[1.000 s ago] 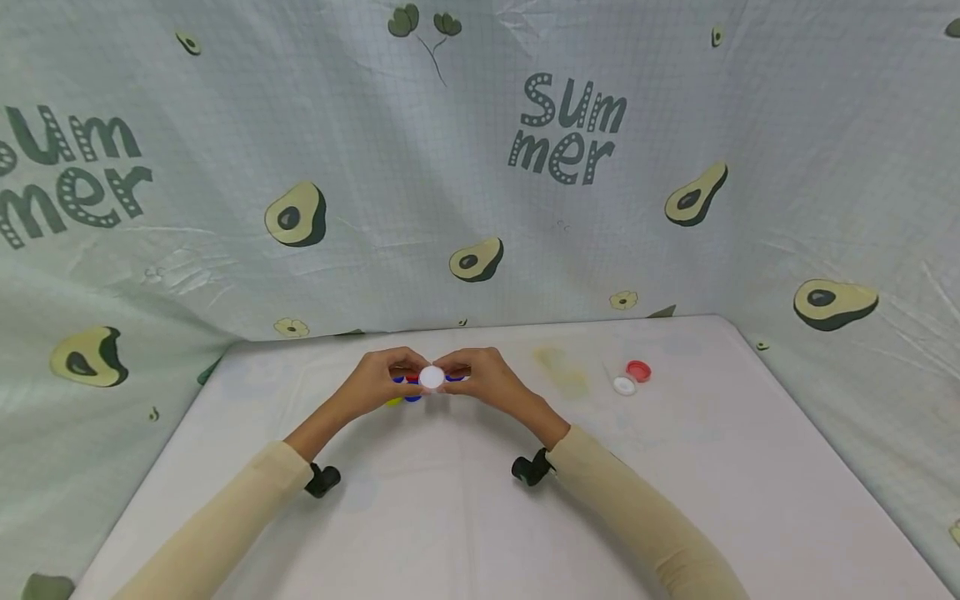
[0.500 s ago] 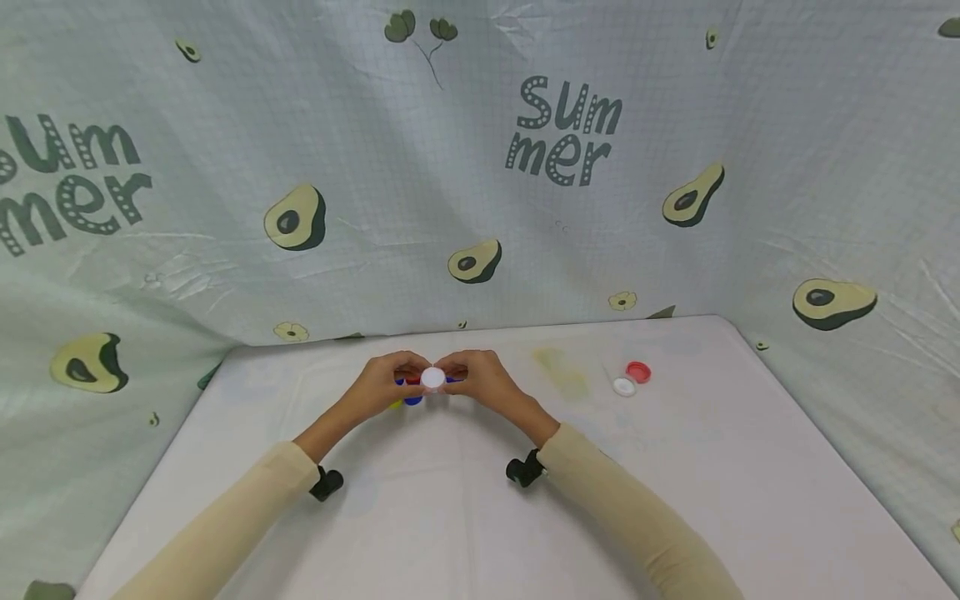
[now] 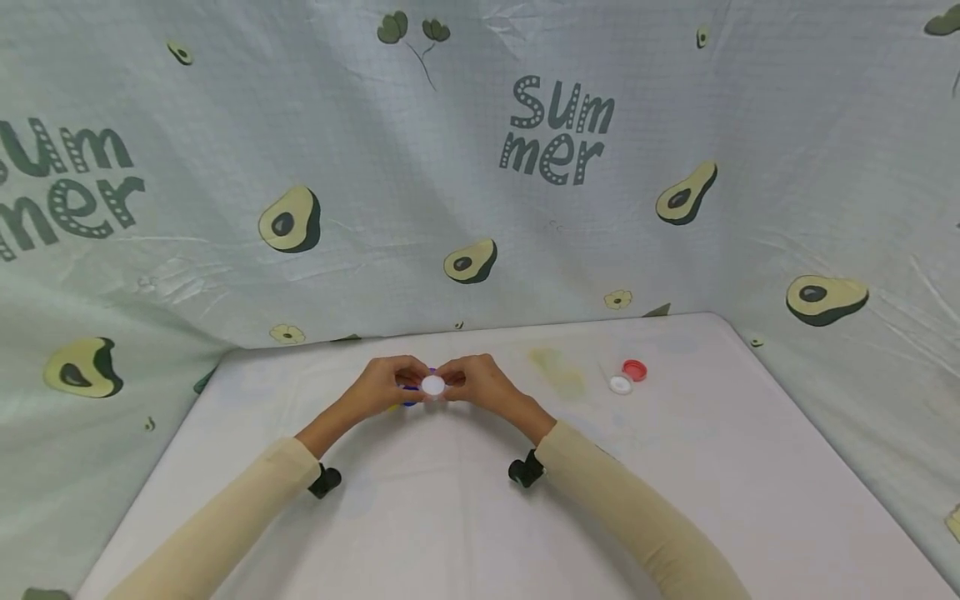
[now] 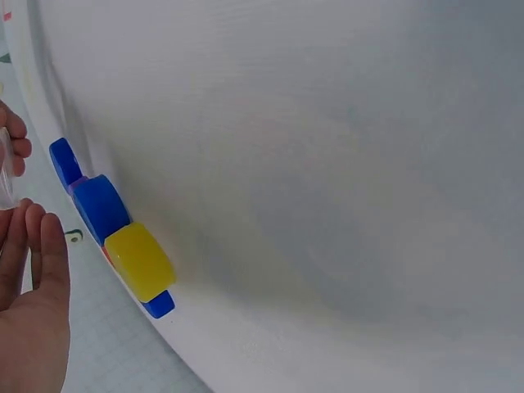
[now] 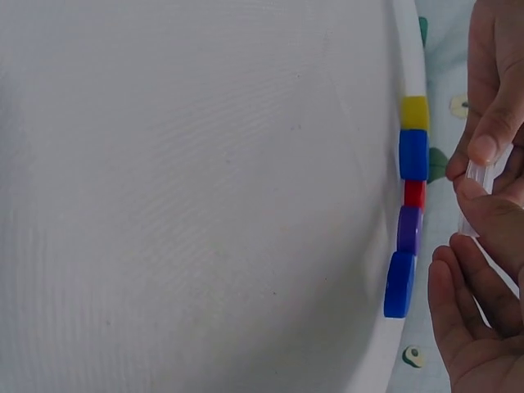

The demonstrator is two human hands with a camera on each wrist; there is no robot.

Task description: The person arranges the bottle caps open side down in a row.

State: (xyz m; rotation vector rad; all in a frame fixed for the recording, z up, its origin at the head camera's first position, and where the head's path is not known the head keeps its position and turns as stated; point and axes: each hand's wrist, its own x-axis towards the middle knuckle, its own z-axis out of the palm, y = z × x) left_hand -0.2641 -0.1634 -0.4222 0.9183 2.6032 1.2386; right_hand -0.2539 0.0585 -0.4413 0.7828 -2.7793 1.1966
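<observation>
Between my two hands, a small round piece [image 3: 432, 386] with a white face is held just above the far middle of the table. In the right wrist view its clear plastic edge [image 5: 477, 178] shows. My left hand [image 3: 378, 385] pinches it from one side with thumb and fingers. From the other side my right hand [image 3: 483, 385] pinches it too. Behind the hands stand several small coloured tubs or caps: a yellow one [image 4: 141, 260], a blue one [image 4: 101, 209], a red one [image 5: 414, 194] and a purple one [image 5: 408, 230]. The hands partly hide them in the head view.
To the right lie a red ring-shaped lid [image 3: 634, 370] and a white round lid [image 3: 620, 384], side by side. A white cloth covers the table [image 3: 465, 500]. A printed curtain [image 3: 405, 200] rises behind the far edge.
Both hands have shifted slightly towards me with the round piece between them. A purple edge now shows just behind it. The two lids stay where they were.
</observation>
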